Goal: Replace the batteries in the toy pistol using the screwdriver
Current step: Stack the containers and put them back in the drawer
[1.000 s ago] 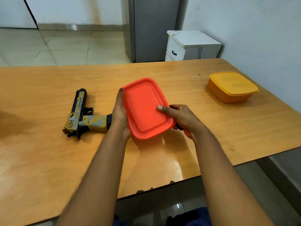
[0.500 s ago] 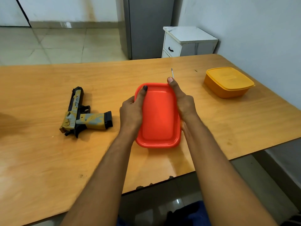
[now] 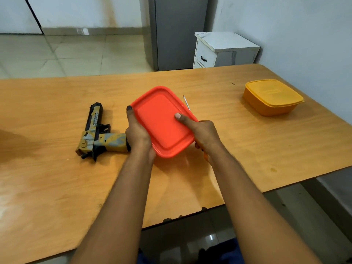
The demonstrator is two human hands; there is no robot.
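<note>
Hands meet around a red rectangular plastic container, held tilted above the middle of the wooden tabletop. The left hand grips its left edge with the thumb stretched up along the rim. The right hand grips the right edge, its thumb pressed flat on the red surface; its other fingers are hidden underneath. A thin metal screwdriver shaft pokes out beyond the container's far right rim. The yellow-and-black camouflage toy pistol lies flat just left of the left hand. A closed yellow square plastic container sits near the far right corner.
</note>
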